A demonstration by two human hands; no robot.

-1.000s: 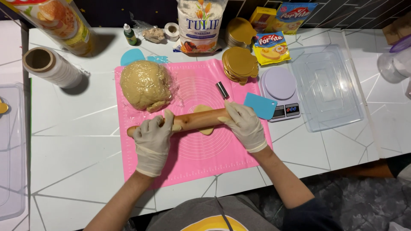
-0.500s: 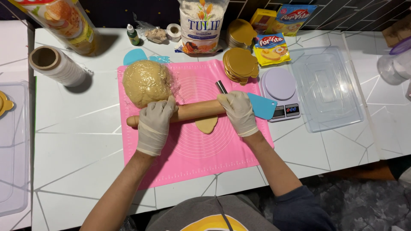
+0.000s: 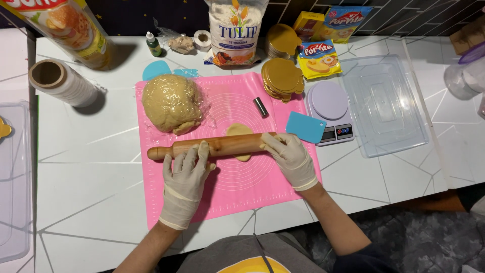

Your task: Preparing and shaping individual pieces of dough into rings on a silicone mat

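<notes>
A wooden rolling pin [image 3: 222, 145] lies across a pink silicone mat [image 3: 237, 189]. My left hand [image 3: 186, 177], in a pale glove, rests with flat fingers on the pin's left part. My right hand [image 3: 289, 156], also gloved, presses on the pin's right end. Under the pin sits a small flat piece of dough [image 3: 239, 130], showing above and below it. A big lump of dough [image 3: 169, 103] in clear film lies at the mat's far left corner.
A small metal cylinder [image 3: 260, 106], a blue scraper [image 3: 305, 127], a kitchen scale [image 3: 331, 108], stacked gold discs [image 3: 282, 78], a clear plastic lid [image 3: 386, 103], a flour bag [image 3: 235, 30] and a film roll [image 3: 63, 82] surround the mat on the white table.
The rolling pin and both hands rolled away over the small dough piece, then came back toward me a little. The dough piece now shows on both sides of the pin.
</notes>
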